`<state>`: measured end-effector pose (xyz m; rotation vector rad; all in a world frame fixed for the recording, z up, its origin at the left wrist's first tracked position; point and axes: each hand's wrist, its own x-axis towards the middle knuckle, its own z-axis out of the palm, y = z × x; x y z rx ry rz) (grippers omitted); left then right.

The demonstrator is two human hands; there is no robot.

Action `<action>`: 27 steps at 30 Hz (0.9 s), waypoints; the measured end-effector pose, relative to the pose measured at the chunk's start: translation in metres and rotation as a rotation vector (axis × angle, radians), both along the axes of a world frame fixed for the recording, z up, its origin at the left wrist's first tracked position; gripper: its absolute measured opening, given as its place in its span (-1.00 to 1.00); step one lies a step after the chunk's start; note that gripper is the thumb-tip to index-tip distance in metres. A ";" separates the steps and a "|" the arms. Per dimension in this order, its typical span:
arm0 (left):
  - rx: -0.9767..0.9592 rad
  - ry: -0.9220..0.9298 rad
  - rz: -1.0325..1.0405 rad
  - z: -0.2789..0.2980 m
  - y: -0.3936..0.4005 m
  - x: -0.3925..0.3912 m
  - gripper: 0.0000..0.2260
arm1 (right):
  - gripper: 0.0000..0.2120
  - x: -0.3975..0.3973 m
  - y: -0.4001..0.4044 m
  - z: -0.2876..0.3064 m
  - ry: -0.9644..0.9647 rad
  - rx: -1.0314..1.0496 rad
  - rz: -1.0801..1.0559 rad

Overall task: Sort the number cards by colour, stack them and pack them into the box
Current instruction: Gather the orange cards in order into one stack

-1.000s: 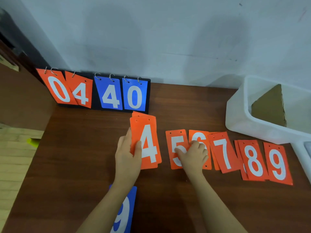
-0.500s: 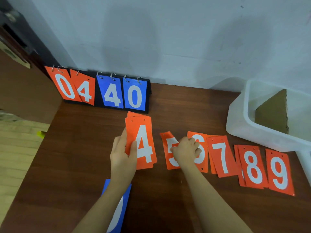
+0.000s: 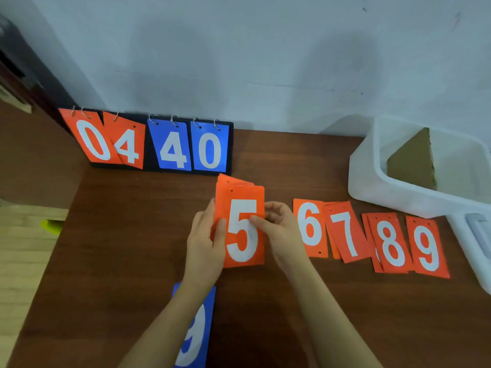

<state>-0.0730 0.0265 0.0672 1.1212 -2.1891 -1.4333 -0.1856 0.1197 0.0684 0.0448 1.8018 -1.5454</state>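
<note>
One brown wooden table (image 3: 132,235) carries everything, set against a pale wall (image 3: 265,62). At its right end sits a white plastic box (image 3: 372,181), open-topped, with a piece of brown cardboard (image 3: 414,160) leaning inside it; a second white container (image 3: 475,251) is partly cut off by the right edge of the view. At the back left stands a black flip scoreboard (image 3: 148,144) on metal rings, showing orange 0 and 4, then blue 4 and 0; the orange 4 hangs crooked.

Four orange number cards lie flat in an overlapping row right of centre, long axes running roughly away from the viewer, digits upright: the 6 card (image 3: 309,227), the 7 card (image 3: 346,235) tilted slightly, the 8 card (image 3: 390,243) and the 9 card (image 3: 427,248). Further orange edges show beneath the 7 and 8.

At centre is an orange card stack (image 3: 243,227), 5 on top, long axis away from the viewer, digit upright, lower cards fanned out at the far edge. The left hand (image 3: 204,240) grips its left edge, thumb on the face. The right hand (image 3: 279,229) pinches its right edge, thumb on the face, fingers curled behind.

A blue 9 card (image 3: 194,328) lies near the front edge, partly under the left forearm.
</note>
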 end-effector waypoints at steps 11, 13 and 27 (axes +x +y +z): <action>0.026 -0.010 0.001 0.006 -0.005 -0.012 -0.57 | -0.58 -0.035 0.068 -0.065 0.616 1.036 0.085; 0.009 -0.004 -0.015 0.005 0.000 -0.017 -0.58 | -0.55 -0.036 0.080 -0.077 0.702 1.157 0.291; 0.033 -0.056 0.132 0.001 0.062 -0.050 -0.59 | -0.58 -0.061 0.078 -0.071 0.410 0.896 0.233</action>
